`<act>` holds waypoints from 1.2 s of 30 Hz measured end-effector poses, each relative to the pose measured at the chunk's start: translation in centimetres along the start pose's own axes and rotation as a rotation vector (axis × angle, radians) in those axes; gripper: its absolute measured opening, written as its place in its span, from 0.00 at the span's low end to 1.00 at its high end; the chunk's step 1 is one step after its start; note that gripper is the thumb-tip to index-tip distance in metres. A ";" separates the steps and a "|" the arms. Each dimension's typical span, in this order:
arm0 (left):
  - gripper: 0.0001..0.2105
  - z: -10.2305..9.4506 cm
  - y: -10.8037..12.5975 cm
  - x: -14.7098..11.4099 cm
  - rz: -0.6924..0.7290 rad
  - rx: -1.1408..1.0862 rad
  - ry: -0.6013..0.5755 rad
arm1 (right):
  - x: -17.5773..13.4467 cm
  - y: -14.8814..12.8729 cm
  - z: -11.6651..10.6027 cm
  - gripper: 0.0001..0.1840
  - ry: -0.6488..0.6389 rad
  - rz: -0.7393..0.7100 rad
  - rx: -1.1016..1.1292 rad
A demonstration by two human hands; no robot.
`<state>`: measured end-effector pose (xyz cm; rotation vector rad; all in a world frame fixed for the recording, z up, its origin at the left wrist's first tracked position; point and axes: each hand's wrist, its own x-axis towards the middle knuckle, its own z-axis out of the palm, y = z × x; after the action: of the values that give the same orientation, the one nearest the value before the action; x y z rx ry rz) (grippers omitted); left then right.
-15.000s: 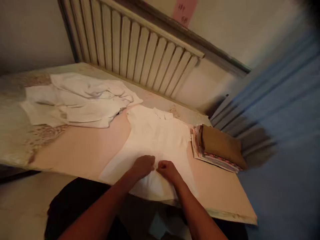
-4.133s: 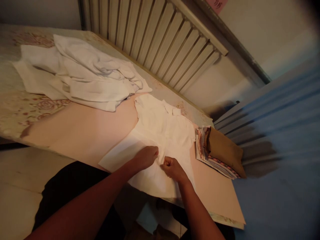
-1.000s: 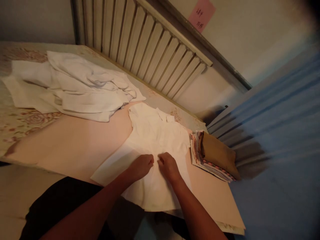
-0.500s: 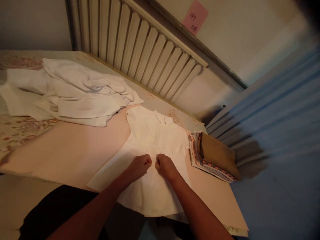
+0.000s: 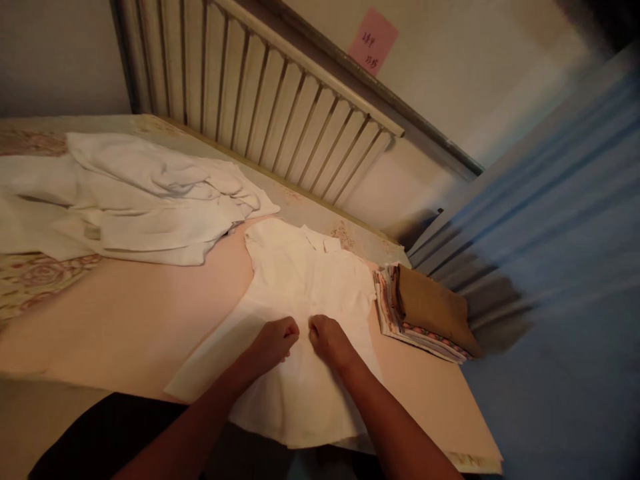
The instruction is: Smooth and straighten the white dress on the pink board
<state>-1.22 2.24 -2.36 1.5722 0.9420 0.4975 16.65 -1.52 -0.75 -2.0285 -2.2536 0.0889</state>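
A white sleeveless dress (image 5: 300, 280) with a small collar lies spread out, its flared lower part reaching over the table's front edge. At its waist, near the middle line, my left hand (image 5: 277, 339) is closed with the fingers curled into a pinch. Just to the right, my right hand (image 5: 327, 337) is closed the same way, a narrow gap between the two. Both pinch at the front of the dress; the exact bit of cloth between the fingertips is hidden.
Crumpled white garments (image 5: 150, 207) are heaped at the left. On the right stands a stack of folded cloth (image 5: 433, 307), brown on top. A pale pink sheet (image 5: 150, 320) covers the table. Behind are a radiator (image 5: 280, 100) and, at right, a blue curtain (image 5: 565, 280).
The view has shifted slightly, so most things sit a little lower and further left. Both hands stay closed at the same place on the dress, with hardly any movement.
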 end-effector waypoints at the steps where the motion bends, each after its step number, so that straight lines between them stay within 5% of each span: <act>1: 0.03 0.0 0.1 0.0 0.001 0.001 -0.001 | 0.0 0.1 -0.1 0.06 -0.002 -0.006 0.006; 18: 0.03 -0.1 0.3 -0.2 -0.008 0.013 -0.009 | 0.3 0.1 -0.3 0.05 -0.021 0.027 0.080; 27: 0.03 -0.1 0.4 -0.3 -0.018 0.020 -0.016 | 3.9 2.3 -0.8 0.08 0.125 0.151 0.090; 36: 0.03 -0.1 0.4 -0.2 -0.041 -0.008 -0.018 | 5.3 2.1 0.4 0.07 0.059 0.116 -0.043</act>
<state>-1.31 2.09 -1.96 1.5446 0.9552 0.4571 18.16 4.02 -1.13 -2.1531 -2.1198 -0.0099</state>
